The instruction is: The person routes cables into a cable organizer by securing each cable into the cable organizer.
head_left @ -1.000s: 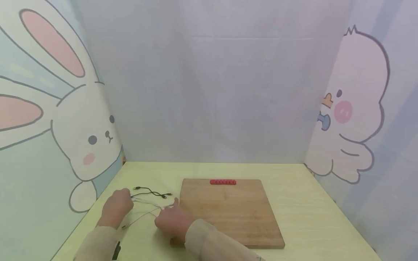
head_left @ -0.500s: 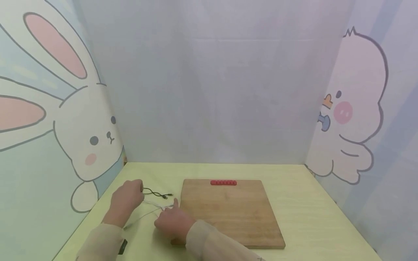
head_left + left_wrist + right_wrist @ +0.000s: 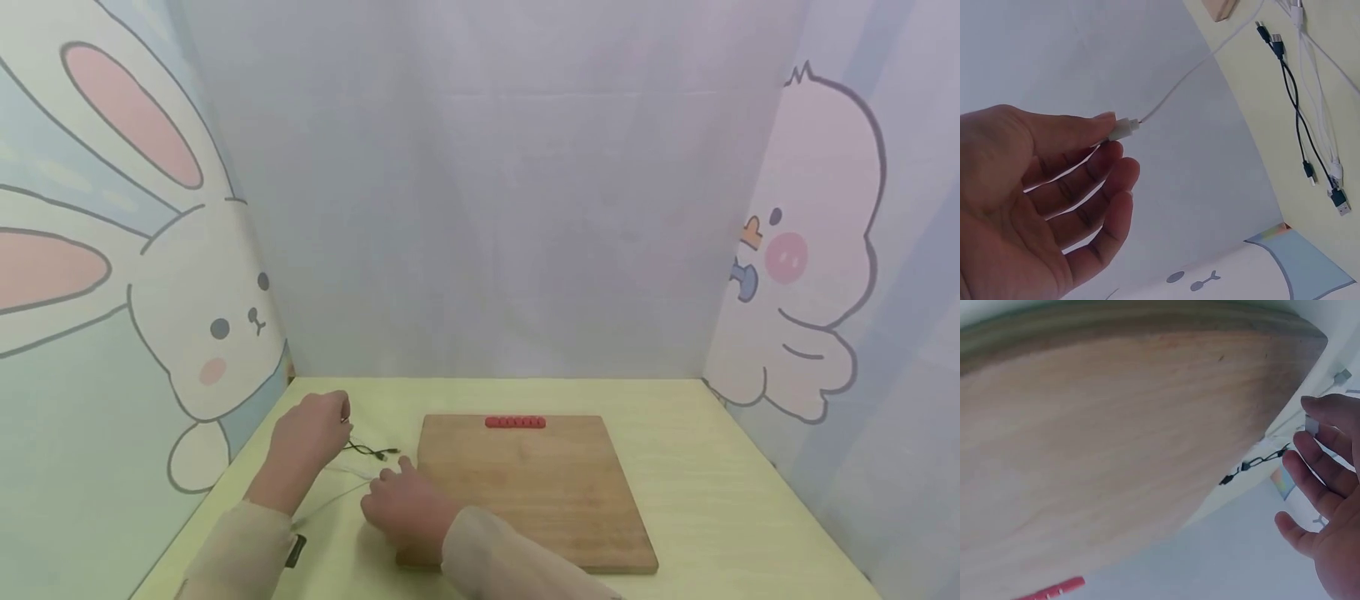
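A person in beige sleeves (image 3: 236,546) works with white cables at the left of a pale yellow worktop (image 3: 750,492). The left hand (image 3: 309,433), raised toward the worktop's far left corner, pinches a white plug (image 3: 1124,129) between thumb and forefinger, its other fingers loosely bent. A thin white lead (image 3: 1215,52) runs from the plug toward the wooden board (image 3: 532,492), its far end hard to follow.

The right hand (image 3: 408,504), seen over the board's left edge, grasps a small pale connector (image 3: 1312,424) between thumb and forefinger (the other fingers are spread apart); whether the hand touches the board cannot be told.

Between the left hand and the board's left edge, crossed black leads (image 3: 1297,107) lie on the worktop beside more white leads (image 3: 1297,15). One grey-white strand (image 3: 330,504) stretches between the two hands, toward the worktop's near left, passing close to a small black object (image 3: 296,552) at the left cuff.

The board lies flat around the middle of the worktop, a red ridged strip (image 3: 515,422) along its far edge. A plain pale backdrop (image 3: 487,233) rises behind the worktop's far edge, with a cartoon rabbit (image 3: 191,317) on the left wall and a bird-like figure (image 3: 832,183) on the right.
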Demonstrator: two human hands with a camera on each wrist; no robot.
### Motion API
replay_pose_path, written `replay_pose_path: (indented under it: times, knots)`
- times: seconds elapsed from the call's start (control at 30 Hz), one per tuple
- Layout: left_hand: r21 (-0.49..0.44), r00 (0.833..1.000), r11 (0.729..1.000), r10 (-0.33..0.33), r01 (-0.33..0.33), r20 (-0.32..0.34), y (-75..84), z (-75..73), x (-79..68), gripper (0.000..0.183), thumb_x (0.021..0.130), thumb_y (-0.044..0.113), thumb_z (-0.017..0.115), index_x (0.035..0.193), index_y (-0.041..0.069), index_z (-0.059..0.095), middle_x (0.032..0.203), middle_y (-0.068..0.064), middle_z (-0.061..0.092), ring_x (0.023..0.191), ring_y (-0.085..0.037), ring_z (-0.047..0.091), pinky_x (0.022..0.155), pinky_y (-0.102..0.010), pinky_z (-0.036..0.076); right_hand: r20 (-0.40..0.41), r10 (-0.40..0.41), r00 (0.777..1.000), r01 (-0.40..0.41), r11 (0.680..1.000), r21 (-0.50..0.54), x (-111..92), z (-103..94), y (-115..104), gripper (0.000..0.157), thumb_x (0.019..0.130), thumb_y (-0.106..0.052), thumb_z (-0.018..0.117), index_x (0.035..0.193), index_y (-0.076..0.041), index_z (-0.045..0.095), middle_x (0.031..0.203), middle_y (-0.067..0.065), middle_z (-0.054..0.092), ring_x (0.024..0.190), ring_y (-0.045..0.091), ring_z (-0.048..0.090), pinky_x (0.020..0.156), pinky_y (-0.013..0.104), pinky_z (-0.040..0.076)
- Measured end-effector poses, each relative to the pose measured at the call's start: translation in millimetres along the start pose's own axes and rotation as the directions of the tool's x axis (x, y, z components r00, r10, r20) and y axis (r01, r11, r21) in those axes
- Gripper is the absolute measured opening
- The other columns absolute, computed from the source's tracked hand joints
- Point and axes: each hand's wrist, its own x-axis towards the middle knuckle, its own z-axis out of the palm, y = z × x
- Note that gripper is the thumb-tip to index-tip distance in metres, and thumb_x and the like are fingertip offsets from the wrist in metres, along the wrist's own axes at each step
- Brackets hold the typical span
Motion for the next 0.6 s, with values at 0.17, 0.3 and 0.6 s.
replay_pose_path:
  times: [0.17, 0.3, 0.6]
  knots:
    - [-0.003, 1.0, 1.0, 0.029, -0.029, -0.002, 19.6, -4.8, 7.2, 0.006, 0.086, 0.008, 0.059, 0.081, 0.011, 0.057, 0.07, -0.001, 0.058, 0.059, -0.017, 0.049, 0.048, -0.031, 0.037, -0.108, -0.024, 0.994, 0.004, 0.983, -0.182, -15.0, -6.7, 10.2, 0.014, 0.085, -0.026, 0.067, 0.081, -0.034, 0.056, 0.078, -0.013, 0.055, 0.077, 0.01, 0.049, 0.089, 0.034, 0.043]
    - [0.006, 0.998, 0.998, 0.064, -0.064, 0.013, 39.9, -7.4, 14.4, 0.006, 0.089, 0.011, 0.062, 0.084, 0.011, 0.058, 0.073, -0.001, 0.06, 0.059, -0.017, 0.05, 0.049, -0.031, 0.039, -0.147, -0.022, 0.989, -0.021, 0.958, -0.285, -26.7, -13.4, 18.6, 0.011, 0.093, -0.03, 0.061, 0.083, -0.036, 0.06, 0.08, -0.016, 0.061, 0.079, 0.008, 0.054, 0.096, 0.036, 0.045]
    - [0.053, 0.981, 0.98, 0.192, -0.191, -0.007, 78.1, -2.6, 38.9, 0.005, 0.09, 0.013, 0.065, 0.093, 0.01, 0.067, 0.087, -0.001, 0.072, 0.072, -0.016, 0.064, 0.059, -0.034, 0.052, -0.159, -0.012, 0.987, -0.032, 0.961, -0.273, -60.1, -15.4, 40.5, 0.004, 0.091, -0.032, 0.063, 0.088, -0.03, 0.065, 0.082, -0.013, 0.067, 0.08, 0.009, 0.059, 0.106, 0.04, 0.043]
